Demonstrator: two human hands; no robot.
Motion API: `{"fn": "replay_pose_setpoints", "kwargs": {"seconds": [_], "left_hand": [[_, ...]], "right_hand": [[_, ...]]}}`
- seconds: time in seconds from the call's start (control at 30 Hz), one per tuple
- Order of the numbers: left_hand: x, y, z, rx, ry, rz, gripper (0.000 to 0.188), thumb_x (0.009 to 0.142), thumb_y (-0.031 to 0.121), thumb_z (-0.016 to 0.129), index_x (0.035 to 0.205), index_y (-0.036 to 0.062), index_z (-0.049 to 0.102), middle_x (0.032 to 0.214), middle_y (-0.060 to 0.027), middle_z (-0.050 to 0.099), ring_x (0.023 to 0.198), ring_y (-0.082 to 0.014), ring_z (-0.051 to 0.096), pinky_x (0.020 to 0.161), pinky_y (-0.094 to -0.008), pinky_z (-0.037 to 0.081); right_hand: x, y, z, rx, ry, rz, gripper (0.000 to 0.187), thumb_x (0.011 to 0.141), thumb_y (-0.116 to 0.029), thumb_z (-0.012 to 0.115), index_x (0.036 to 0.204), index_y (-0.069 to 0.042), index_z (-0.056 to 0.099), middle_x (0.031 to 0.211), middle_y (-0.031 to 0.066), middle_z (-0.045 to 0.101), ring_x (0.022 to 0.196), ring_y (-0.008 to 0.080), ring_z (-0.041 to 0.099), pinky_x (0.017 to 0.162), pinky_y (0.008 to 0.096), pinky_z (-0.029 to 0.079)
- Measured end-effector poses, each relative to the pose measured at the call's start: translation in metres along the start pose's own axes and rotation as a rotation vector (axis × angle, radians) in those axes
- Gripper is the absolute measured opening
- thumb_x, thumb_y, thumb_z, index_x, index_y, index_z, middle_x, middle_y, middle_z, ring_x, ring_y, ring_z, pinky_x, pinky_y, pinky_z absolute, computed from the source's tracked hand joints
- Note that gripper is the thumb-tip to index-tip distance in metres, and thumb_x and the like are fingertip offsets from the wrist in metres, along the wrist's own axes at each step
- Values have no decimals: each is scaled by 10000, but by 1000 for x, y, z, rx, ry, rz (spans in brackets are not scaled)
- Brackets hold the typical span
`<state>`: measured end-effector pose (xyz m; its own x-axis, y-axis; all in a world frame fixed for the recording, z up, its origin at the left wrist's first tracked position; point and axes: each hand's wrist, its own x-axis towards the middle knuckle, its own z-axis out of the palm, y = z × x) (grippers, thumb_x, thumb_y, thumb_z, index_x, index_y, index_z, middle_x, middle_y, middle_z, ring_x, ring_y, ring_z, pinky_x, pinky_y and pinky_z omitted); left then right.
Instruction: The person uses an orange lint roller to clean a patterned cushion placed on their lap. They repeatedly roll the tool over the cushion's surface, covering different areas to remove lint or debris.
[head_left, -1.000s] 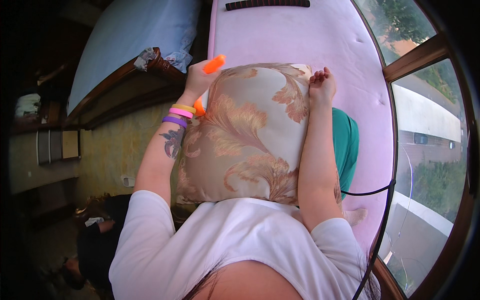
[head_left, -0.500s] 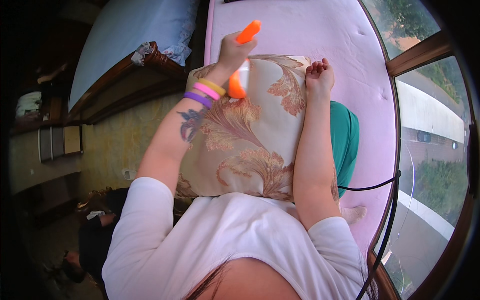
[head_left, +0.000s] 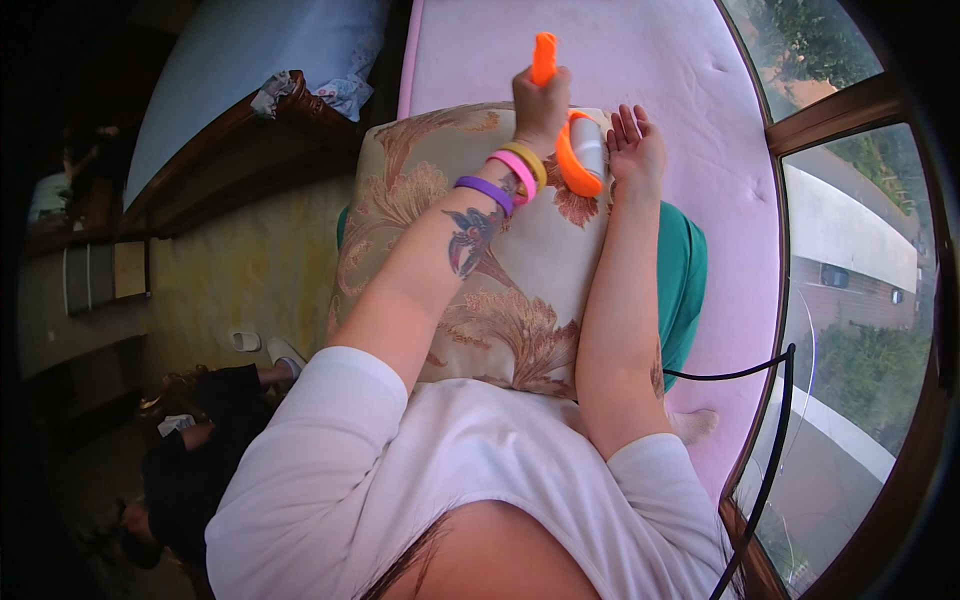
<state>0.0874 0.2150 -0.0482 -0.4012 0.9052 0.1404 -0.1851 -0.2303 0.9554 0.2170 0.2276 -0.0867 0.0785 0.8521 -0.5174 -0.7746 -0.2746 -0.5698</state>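
My left hand [head_left: 541,108] is wrapped round the orange handle of a lint roller [head_left: 572,168]. The handle's end sticks up past the fist. The roller's pale grey-white cylinder lies over the far right part of a cushion [head_left: 510,270] in my lap, close beside my right palm. Whether it touches the cushion or the hand, I cannot tell. My right hand [head_left: 638,150] is open, palm up with fingers stretched, holding nothing; its forearm runs along the cushion's right edge. The cushion has beige fabric with brown-gold leaf patterns.
A pink mattress [head_left: 640,50] lies under and beyond me, along a window [head_left: 850,230] on the right. A black cable [head_left: 785,420] hangs there. Across the floor at left are a bed [head_left: 250,90], a white slipper [head_left: 245,341] and another person [head_left: 200,460] in dark clothes.
My left hand has moved right across the cushion with the lint roller, bringing it beside my right hand. My right hand's fingers have straightened out.
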Motion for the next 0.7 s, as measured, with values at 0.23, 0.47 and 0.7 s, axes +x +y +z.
{"fn": "replay_pose_setpoints", "kwargs": {"seconds": [0.23, 0.47, 0.7], "left_hand": [[9, 36, -67, -4, 19, -28, 244, 822, 140, 469, 601, 90, 379, 465, 4, 372, 348, -82, 343, 330, -233, 266], [17, 55, -137, -40, 57, 3, 222, 795, 122, 487, 596, 61, 411, 456, -13, 393, 331, -106, 363, 323, -253, 287], [19, 65, -179, 10, 94, -6, 291, 833, 141, 467, 578, 105, 332, 441, 5, 342, 339, -96, 313, 345, -241, 259]], "right_hand": [[3, 0, -1, -31, 19, -8, 383, 863, -144, 371, 1232, -119, 470, 1155, 55, 572, 1090, 206, 497, 931, 358, 330], [1, 1, 2, -26, 26, -23, 378, 820, -134, 420, 1186, -111, 511, 1096, 40, 594, 1022, 172, 518, 884, 323, 343], [1, 1, 1, -31, 32, -23, 375, 832, -148, 422, 1198, -115, 497, 1113, 40, 579, 1017, 182, 514, 888, 334, 343]]}}
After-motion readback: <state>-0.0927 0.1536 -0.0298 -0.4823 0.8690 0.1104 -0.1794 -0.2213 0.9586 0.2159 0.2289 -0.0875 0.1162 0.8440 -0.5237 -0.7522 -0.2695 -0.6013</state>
